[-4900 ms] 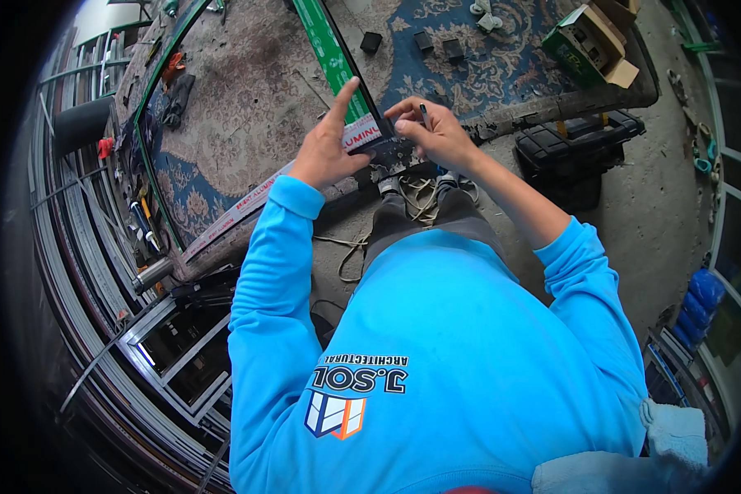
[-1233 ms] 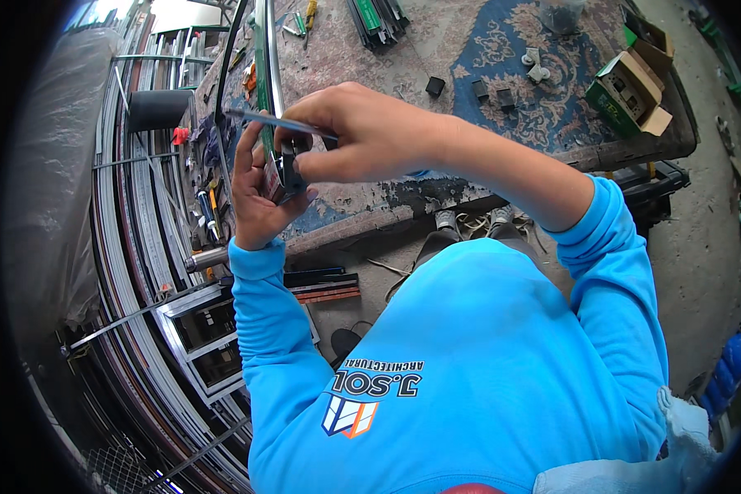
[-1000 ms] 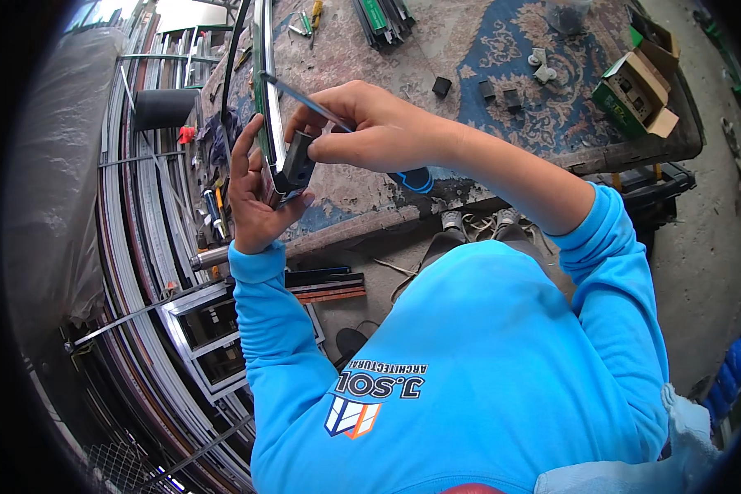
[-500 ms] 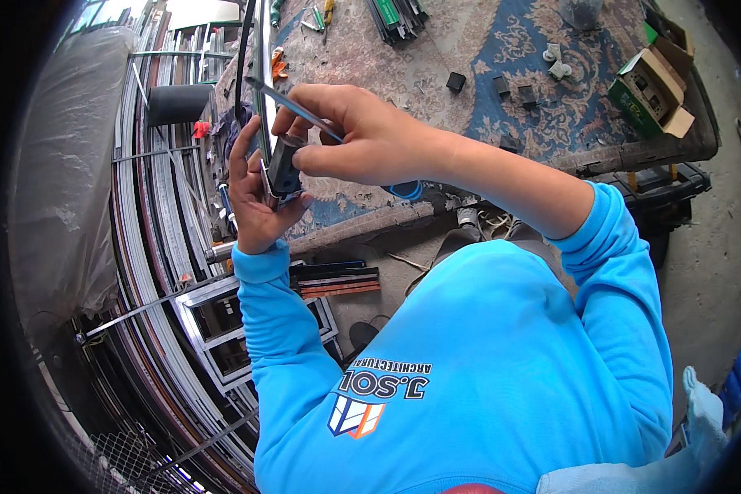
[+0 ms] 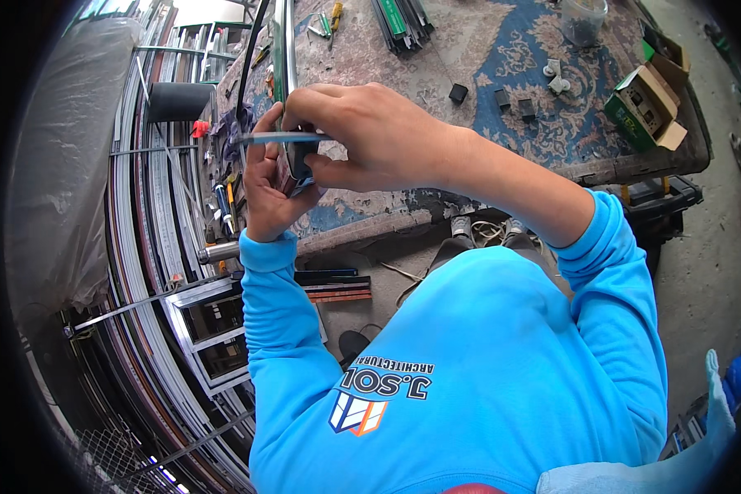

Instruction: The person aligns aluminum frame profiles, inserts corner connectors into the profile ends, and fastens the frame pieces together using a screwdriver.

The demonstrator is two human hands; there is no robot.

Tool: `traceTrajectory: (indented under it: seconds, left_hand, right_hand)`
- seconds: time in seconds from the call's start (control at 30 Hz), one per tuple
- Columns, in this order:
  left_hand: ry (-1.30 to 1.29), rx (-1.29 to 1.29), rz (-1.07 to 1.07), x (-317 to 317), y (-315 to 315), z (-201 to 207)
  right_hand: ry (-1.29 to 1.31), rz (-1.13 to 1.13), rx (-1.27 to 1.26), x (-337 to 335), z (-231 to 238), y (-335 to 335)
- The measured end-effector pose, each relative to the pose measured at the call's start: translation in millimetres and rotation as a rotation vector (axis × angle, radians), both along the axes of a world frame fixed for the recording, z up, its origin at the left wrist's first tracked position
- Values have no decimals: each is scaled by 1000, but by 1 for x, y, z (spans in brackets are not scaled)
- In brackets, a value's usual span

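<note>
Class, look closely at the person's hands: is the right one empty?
No, the right hand grips a thin straight strip, which crosses in front of the left hand.

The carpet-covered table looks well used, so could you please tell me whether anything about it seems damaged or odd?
Yes: its front edge, nearer the body than the right hand, looks damaged. It is ragged with dark, worn-looking patches, unlike the patterned carpet behind it.
</note>
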State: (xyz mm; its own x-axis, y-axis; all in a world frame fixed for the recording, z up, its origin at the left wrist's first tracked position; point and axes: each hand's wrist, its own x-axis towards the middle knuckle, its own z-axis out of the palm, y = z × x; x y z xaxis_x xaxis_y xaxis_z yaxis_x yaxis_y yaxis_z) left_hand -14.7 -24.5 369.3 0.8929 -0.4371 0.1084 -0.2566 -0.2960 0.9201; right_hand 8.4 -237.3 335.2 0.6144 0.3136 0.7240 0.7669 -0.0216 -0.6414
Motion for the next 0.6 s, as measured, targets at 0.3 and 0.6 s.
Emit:
traceTrajectory:
  seconds: [0.3, 0.6]
  left_hand:
    - [-34, -35, 25, 2, -6, -2]
    - [-16, -45, -17, 7, -1, -10]
  right_hand:
    - [-50, -73, -28, -6, 5, -4]
    - [42, -83, 46, -21, -13, 11]
